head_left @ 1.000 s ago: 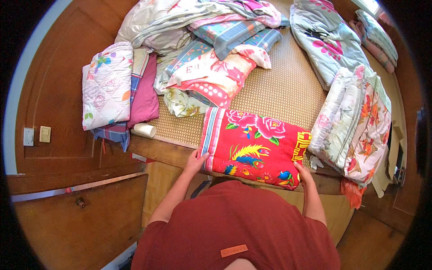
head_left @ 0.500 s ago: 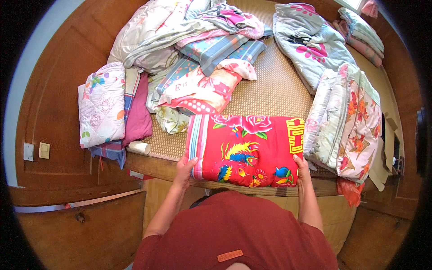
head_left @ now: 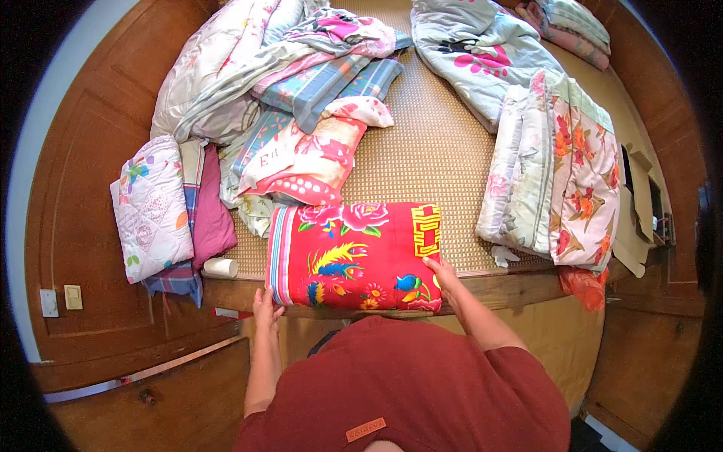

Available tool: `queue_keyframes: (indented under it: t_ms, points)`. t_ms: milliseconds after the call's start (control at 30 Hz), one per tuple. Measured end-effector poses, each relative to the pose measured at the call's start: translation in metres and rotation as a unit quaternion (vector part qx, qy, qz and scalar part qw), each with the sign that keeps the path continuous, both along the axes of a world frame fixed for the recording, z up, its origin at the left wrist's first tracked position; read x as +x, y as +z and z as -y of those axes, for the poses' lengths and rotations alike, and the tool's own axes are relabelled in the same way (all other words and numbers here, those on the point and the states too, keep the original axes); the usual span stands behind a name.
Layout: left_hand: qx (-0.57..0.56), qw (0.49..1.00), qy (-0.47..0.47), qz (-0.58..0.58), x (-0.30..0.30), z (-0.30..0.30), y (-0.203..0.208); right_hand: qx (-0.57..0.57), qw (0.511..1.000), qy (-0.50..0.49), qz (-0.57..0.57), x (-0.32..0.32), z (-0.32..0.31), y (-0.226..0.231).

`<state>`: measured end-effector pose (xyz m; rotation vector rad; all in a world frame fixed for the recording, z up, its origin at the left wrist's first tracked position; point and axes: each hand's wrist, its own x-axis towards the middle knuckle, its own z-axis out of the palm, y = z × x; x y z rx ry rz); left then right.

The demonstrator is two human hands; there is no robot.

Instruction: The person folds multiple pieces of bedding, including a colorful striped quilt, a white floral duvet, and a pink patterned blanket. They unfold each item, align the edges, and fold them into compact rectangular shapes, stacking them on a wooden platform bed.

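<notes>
Red quilt [head_left: 354,256], shift: lies farther left along the front edge of the bed [head_left: 527,288] than a second ago, nearer the white cylinder [head_left: 220,267]; a strip of woven mat [head_left: 459,188] now shows between it and the floral stack [head_left: 531,181].
Left hand [head_left: 266,310]: has left its thumb-over hold; palm turned upward, fingers loosely bent and parted at the near left corner of the quilt. Whether fingertips touch, cannot tell.
Right hand [head_left: 446,280]: gripping the right end, thumb on top; other fingers mostly out of sight.
Bearing on the work: judged a placing or adjusting, the bed probably carrying most of the weight.
Place: across the front edge of the bed, left of its middle; far left corner close to the coral-and-white cushion [head_left: 324,166].
Form: folded, rectangular, padded, lying roughly flat.
Ground: bright red.
Left end: bands of white, blue and pink.
Far side: pink blooms with green leaves.
Middle: yellow and blue plumes.
Far right corner: yellow fretwork.
Near right corner: blue bud-like motif.
</notes>
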<state>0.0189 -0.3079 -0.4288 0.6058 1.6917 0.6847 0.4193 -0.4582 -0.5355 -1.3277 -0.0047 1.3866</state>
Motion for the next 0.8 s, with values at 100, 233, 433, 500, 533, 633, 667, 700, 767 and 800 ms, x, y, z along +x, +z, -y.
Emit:
queue_keyframes:
  t_ms: [100, 233, 433, 500, 533, 633, 667, 700, 767, 800]
  points:
    - [0.061, 0.997, 0.024, -0.039, -0.010, 0.010, -0.029, -0.024, 0.998, 0.030, -0.045, 0.001, -0.005, 0.017]
    - [0.016, 0.997, 0.074, 0.007, 0.009, 0.032, -0.021, -0.049, 0.989, 0.086, -0.109, -0.013, 0.001, 0.012]
    - [-0.094, 0.980, -0.012, 0.175, 0.033, 0.062, -0.035, -0.103, 0.970, 0.136, -0.175, -0.050, 0.001, 0.016]
    - [-0.094, 0.975, -0.018, 0.201, 0.044, 0.064, -0.039, -0.084, 0.974, 0.125, -0.168, -0.048, -0.003, 0.012]
    - [-0.099, 0.975, -0.009, 0.200, 0.046, 0.062, -0.049, -0.072, 0.979, 0.116, -0.149, -0.049, -0.005, 0.023]
    - [-0.085, 0.962, 0.068, 0.249, 0.047, 0.054, -0.056, -0.011, 0.992, 0.123, -0.022, -0.057, -0.014, 0.079]
    - [-0.083, 0.957, 0.094, 0.260, 0.047, 0.052, -0.053, 0.025, 0.991, 0.131, 0.008, -0.064, -0.021, 0.104]
    - [-0.034, 0.943, 0.128, 0.306, 0.050, 0.051, -0.040, 0.070, 0.985, 0.153, 0.034, -0.069, -0.029, 0.132]
    - [0.029, 0.922, 0.137, 0.361, 0.052, 0.049, -0.017, 0.135, 0.978, 0.148, 0.052, -0.065, -0.038, 0.150]
    - [0.061, 0.910, 0.139, 0.387, 0.053, 0.048, -0.002, 0.168, 0.974, 0.141, 0.050, -0.064, -0.047, 0.168]
